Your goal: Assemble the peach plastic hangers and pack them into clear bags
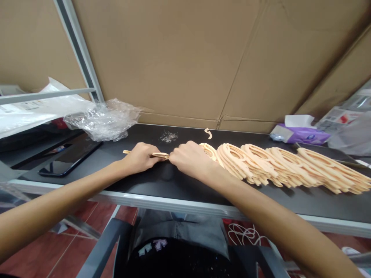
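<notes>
My left hand (141, 157) and my right hand (189, 158) meet over the black tabletop (162, 181), both closed on one flat peach-coloured cut-out piece (160, 155) held between them. Its thin end sticks out left of my left hand. Just right of my right hand begins a long overlapping row of the same peach ring-shaped pieces (278, 164), lying fanned across the table to the far right. A small curled peach scrap (208, 133) lies behind the row, near the cardboard wall.
A cardboard wall (185, 58) backs the table. Crumpled clear plastic (101, 119) and a dark phone (69, 158) lie at the left, a purple tissue pack (300, 133) at the right. Small grey debris (168, 136) sits behind my hands. The table's metal front edge (179, 204) runs below.
</notes>
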Tool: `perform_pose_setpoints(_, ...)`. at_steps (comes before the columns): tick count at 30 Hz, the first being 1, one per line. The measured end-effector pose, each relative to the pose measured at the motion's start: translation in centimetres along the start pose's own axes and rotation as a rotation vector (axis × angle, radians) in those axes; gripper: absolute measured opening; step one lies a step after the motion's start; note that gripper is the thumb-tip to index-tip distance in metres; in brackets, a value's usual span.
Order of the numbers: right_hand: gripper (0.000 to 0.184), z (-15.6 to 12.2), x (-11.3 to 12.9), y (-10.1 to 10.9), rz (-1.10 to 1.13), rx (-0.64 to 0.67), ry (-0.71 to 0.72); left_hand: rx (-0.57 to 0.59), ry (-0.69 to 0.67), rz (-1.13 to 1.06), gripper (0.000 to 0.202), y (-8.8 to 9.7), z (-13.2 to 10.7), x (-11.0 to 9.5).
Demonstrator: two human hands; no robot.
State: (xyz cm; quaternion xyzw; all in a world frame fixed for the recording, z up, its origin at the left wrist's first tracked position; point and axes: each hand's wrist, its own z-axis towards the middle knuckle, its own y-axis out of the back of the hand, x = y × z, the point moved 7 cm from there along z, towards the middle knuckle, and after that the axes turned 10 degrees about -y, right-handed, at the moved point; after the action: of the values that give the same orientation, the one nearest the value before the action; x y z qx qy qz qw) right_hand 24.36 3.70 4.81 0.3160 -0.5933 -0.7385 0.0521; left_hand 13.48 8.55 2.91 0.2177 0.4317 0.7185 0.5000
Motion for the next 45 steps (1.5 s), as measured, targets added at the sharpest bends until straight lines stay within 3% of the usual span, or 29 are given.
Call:
perform_pose_setpoints(5, 0.028, 0.3, -0.4, -0.2, 0.048, 0.002, -0.031, 0.054, 0.169, -0.117, 0.021, 0.0, 0.2, 1.2)
perform_pose_setpoints(13, 0.033, 1.4, -2.9, -0.1, 0.193, -0.02, -0.148, -0.167, 0.296, -0.326, 0.025, 0.4, -0.2, 3.3)
perform_pose_setpoints(16, 0.032, 2.1, -3.7, -0.3, 0.3, -0.066, -0.103, -0.234, 0.346, -0.32, 0.025, 0.5, -0.5, 4.0)
perform_pose_setpoints(19, 0.039, 2.8, -6.1, 0.2, 0.363, -0.188, -0.142, -0.293, 0.461, -0.24, 0.025, 1.0, -1.1, 4.7)
perform_pose_setpoints(21, 0.045, 3.1, -9.6, 0.4, 0.333, -0.259, -0.341, -0.287, 0.505, -0.188, 0.025, 1.2, -1.2, 4.7)
perform_pose_setpoints(23, 0.042, 3.5, -13.2, -0.2, 0.252, -0.204, -0.541, -0.273, 0.513, -0.168, 0.026, 1.3, -1.1, 4.4)
perform_pose_setpoints(25, 0.034, 3.9, -16.1, -1.8, 0.163, -0.025, -0.666, -0.256, 0.522, -0.16, 0.026, 1.4, -1.0, 4.2)
perform_pose_setpoints(28, 0.037, 4.4, -18.4, -5.1, 0.111, 0.236, -0.729, -0.228, 0.541, -0.138, 0.025, 1.3, -1.0, 4.3)
perform_pose_setpoints(31, 0.038, 4.5, -18.8, -8.5, 0.171, 0.42, -0.687, -0.208, 0.552, -0.106, 0.022, 1.0, -1.1, 4.6)
perform_pose_setpoints(36, 0.035, 3.8, -20.0, -10.8, 0.204, 0.435, -0.641, -0.179, 0.584, -0.088, 0.019, 0.5, -1.3, 4.9)
perform_pose_setpoints(41, 0.019, 2.6, -21.4, -10.4, 0.321, 0.381, -0.615, -0.165, 0.582, -0.085, 0.016, 0.5, -1.3, 4.9)
perform_pose_setpoints(45, 0.02, 2.3, -21.7, -10.2, 0.364, 0.302, -0.676, -0.155, 0.563, -0.068, 0.016, 0.5, -1.2, 4.6)
